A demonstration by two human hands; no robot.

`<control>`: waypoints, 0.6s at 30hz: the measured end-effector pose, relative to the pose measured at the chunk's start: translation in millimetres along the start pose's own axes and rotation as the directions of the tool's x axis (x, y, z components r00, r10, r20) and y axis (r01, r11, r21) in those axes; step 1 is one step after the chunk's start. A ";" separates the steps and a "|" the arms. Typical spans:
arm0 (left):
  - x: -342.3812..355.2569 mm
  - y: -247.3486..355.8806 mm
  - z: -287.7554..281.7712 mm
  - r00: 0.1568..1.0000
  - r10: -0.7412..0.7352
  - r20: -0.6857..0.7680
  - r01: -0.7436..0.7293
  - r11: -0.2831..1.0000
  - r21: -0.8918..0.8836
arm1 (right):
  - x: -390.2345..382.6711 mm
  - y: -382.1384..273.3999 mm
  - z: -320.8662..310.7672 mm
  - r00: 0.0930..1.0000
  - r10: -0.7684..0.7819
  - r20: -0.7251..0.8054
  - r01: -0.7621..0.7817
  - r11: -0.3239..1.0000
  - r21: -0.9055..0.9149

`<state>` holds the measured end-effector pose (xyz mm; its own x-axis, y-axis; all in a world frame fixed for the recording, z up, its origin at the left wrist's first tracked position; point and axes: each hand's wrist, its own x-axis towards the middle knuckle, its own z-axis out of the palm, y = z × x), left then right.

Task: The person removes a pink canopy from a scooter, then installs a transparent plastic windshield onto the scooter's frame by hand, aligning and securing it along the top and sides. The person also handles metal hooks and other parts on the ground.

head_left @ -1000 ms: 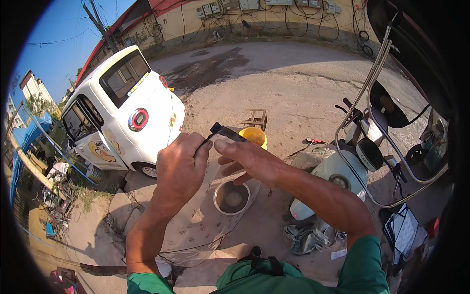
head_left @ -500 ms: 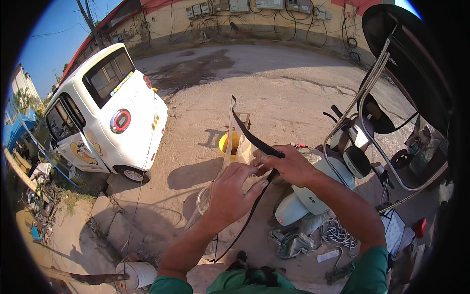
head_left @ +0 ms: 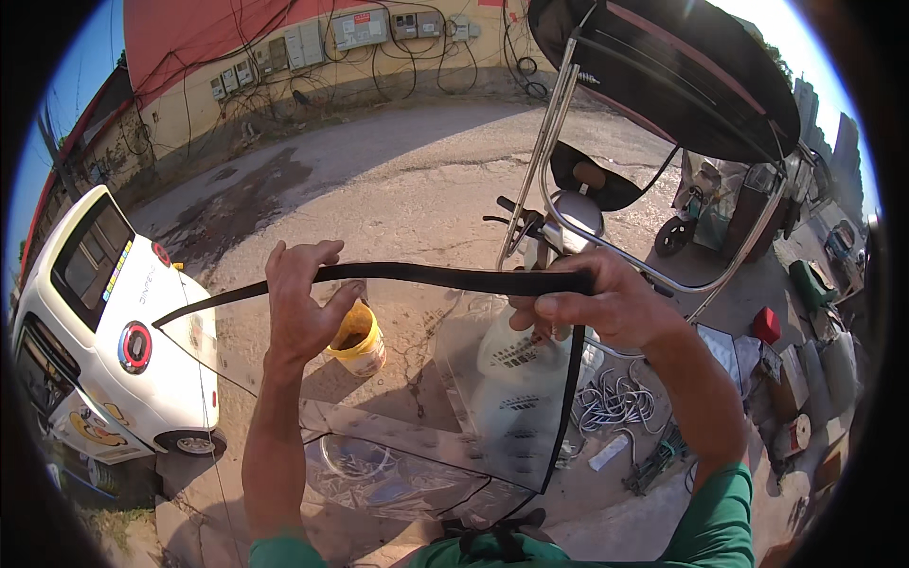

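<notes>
A clear plastic sheet (head_left: 379, 431) with a black edge strip (head_left: 417, 275) hangs in front of me. My right hand (head_left: 606, 298) is closed on a corner of it, where the strip turns downward. At the left, my left hand (head_left: 305, 298) rests against the upper strip, its thumb apart from the raised fingers. The strip passes behind this hand and runs on to a pointed corner near the white vehicle. Through the sheet shows a pale green scooter body (head_left: 521, 379), partly blurred by the plastic.
A yellow bucket (head_left: 362, 350) stands beyond the sheet. On the left is a small white vehicle (head_left: 166, 379). To the right are a metal frame with a black canopy (head_left: 663, 76), coiled white cord (head_left: 615, 402) and a red object (head_left: 765, 325). Meter boxes (head_left: 360, 30) line the far wall.
The view has swung right. My hands, close together before, are now spread wide, and the strip between them is stretched out across the view. The sheet has opened out below it.
</notes>
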<state>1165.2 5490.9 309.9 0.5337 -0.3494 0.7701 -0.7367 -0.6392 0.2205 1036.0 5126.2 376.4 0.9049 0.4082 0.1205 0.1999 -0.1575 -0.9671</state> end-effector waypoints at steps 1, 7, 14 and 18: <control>0.9 0.9 -3.3 0.997 -0.031 0.064 0.035 0.997 -0.064 | -13.3 5.5 -6.1 0.999 0.000 -0.047 0.003 0.998 0.060; -24.8 27.1 30.9 0.740 -0.213 0.638 0.545 0.745 -0.383 | -128.8 4.3 -36.6 0.932 -0.016 -0.363 0.068 0.989 0.132; -79.4 50.2 133.8 0.550 -0.001 0.835 0.512 0.790 -0.337 | -229.2 -17.6 -95.8 0.820 0.058 -0.570 -0.053 0.998 0.025; -115.6 85.0 209.2 0.488 0.012 0.872 0.499 0.816 -0.291 | -270.3 -21.5 -147.0 0.780 0.073 -0.621 -0.168 0.981 -0.096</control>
<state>1127.7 5333.6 114.4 0.6143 -0.7759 -0.1435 -0.4556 -0.4972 0.7384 842.3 4887.1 397.6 0.9541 -0.2513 0.1629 0.0803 -0.3092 -0.9476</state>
